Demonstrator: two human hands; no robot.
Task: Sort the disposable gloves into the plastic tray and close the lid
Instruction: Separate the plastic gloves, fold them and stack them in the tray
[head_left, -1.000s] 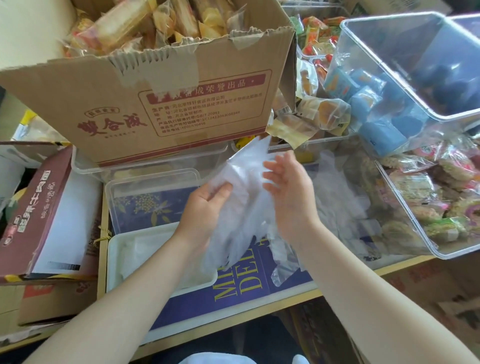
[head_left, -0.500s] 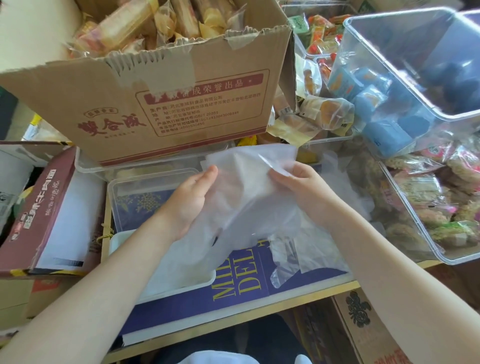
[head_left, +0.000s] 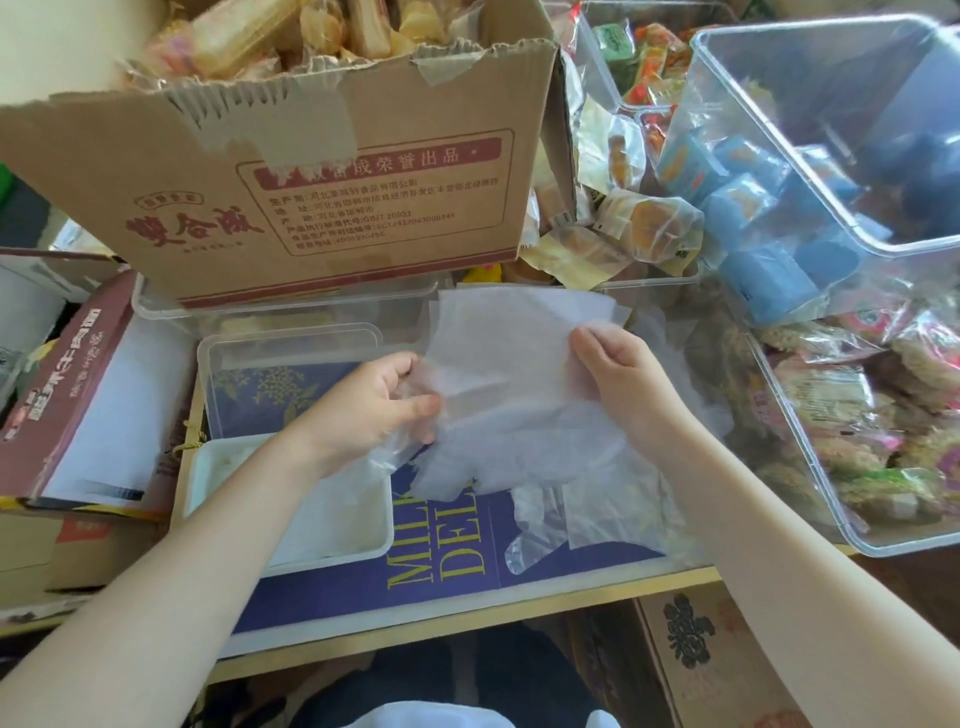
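A stack of thin translucent disposable gloves is held flat above the blue box. My left hand grips its left edge with curled fingers. My right hand pinches its upper right edge. More loose gloves lie crumpled on the blue box below. The white plastic tray sits at lower left under my left forearm, with some white film in it. Its clear lid lies just behind it.
A big cardboard box of wrapped snacks stands behind the lid. Clear bins with packaged snacks crowd the right side. A maroon carton lies at the left. The blue printed box rests on the table's front edge.
Both hands have spread the glove stack out flatter and lowered it slightly. My left hand has closed its fingers around the left edge.
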